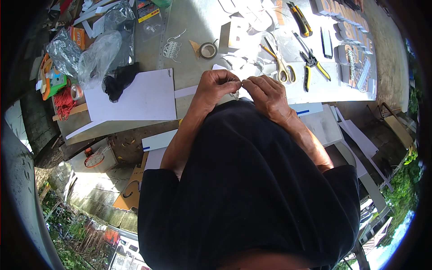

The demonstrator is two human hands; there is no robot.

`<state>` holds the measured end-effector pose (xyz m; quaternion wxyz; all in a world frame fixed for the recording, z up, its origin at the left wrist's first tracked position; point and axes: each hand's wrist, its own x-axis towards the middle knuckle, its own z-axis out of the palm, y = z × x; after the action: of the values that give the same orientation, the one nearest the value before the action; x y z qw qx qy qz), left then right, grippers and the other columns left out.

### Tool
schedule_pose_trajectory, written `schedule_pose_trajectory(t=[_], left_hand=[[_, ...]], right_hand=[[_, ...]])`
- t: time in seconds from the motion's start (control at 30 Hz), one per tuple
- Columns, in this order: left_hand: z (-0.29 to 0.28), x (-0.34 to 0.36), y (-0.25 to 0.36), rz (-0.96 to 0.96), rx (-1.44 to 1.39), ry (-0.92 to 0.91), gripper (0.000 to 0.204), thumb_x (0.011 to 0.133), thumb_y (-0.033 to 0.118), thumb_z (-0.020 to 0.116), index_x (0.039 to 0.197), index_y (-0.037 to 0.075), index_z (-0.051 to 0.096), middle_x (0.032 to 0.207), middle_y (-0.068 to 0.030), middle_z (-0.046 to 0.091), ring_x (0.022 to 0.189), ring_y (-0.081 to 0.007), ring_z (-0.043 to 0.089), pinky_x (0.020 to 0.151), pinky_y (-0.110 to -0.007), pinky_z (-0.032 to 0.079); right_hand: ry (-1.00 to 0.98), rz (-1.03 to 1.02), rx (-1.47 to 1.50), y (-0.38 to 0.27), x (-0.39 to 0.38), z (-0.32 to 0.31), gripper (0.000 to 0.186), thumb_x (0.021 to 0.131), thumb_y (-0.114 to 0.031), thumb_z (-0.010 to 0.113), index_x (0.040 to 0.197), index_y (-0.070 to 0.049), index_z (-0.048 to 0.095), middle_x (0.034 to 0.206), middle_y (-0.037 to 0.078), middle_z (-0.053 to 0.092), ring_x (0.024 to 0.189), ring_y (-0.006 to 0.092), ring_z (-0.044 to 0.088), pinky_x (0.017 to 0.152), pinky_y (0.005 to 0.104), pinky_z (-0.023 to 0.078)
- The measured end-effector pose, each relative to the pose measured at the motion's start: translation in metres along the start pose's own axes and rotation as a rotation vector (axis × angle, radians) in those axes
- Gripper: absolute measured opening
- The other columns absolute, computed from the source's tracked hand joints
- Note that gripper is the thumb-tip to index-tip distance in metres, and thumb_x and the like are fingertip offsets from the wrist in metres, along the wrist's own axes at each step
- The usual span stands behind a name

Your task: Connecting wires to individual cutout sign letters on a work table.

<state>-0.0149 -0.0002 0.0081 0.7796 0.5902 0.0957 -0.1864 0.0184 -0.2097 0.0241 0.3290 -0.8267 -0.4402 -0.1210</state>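
My left hand [218, 90] and my right hand [268, 95] meet at the table's near edge, close to my dark shirt. Thumb and fingers of both are pinched together, tip against tip. What sits between them is too small to make out. Just beyond my right hand lie gold-handled scissors [282, 71] and a yellow pencil [268, 52]. A roll of tape [208, 50] rests beyond my left hand, beside a coil of thin white wire [172, 49]. Yellow-and-black pliers [310, 63] lie open farther right, below a yellow utility knife [300, 20].
White block letters [348, 31] stand in rows at the far right, near a dark flat bar [326, 42]. Leftward lie a white sheet [144, 101], a black cloth [119, 81], clear plastic bags [100, 56] and red cord [65, 102]. A cut-out brown panel [129, 191] leans below the table.
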Motion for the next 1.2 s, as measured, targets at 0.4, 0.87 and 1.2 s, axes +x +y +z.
schedule_pose_trajectory(t=[0.4, 0.87, 1.2], left_hand=[[0.005, 0.006, -0.002, 0.139, 0.059, 0.06, 0.014, 0.086, 0.01, 0.075, 0.092, -0.003, 0.075, 0.078, -0.0054, 0.071, 0.074, -0.0089, 0.064, 0.067, -0.025, 0.049], [-0.001, 0.002, -0.002, 0.001, 0.043, 0.005, 0.01, 0.086, 0.005, 0.074, 0.094, -0.001, 0.073, 0.081, -0.0046, 0.069, 0.074, -0.0077, 0.061, 0.066, -0.021, 0.046], [0.013, 0.0, 0.002, 0.286, 0.371, 0.118, 0.01, 0.086, 0.011, 0.077, 0.091, 0.002, 0.076, 0.074, -0.0038, 0.07, 0.067, -0.006, 0.06, 0.061, -0.023, 0.046]], right_hand=[[-0.218, 1.094, 1.027, -0.004, 0.012, -0.017, 0.023, 0.094, -0.024, 0.071, 0.098, -0.002, 0.068, 0.081, 0.004, 0.069, 0.068, 0.0099, 0.065, 0.056, 0.0238, 0.048], [-0.031, 0.089, 0.112, 0.001, 0.003, -0.002, 0.027, 0.078, 0.003, 0.071, 0.103, -0.005, 0.067, 0.09, 0.009, 0.069, 0.081, 0.0268, 0.07, 0.066, 0.0376, 0.057], [-0.195, 0.977, 0.829, -0.002, 0.007, -0.006, 0.009, 0.089, -0.011, 0.07, 0.091, -0.002, 0.068, 0.073, 0.003, 0.065, 0.064, 0.0108, 0.059, 0.054, 0.0287, 0.043]])
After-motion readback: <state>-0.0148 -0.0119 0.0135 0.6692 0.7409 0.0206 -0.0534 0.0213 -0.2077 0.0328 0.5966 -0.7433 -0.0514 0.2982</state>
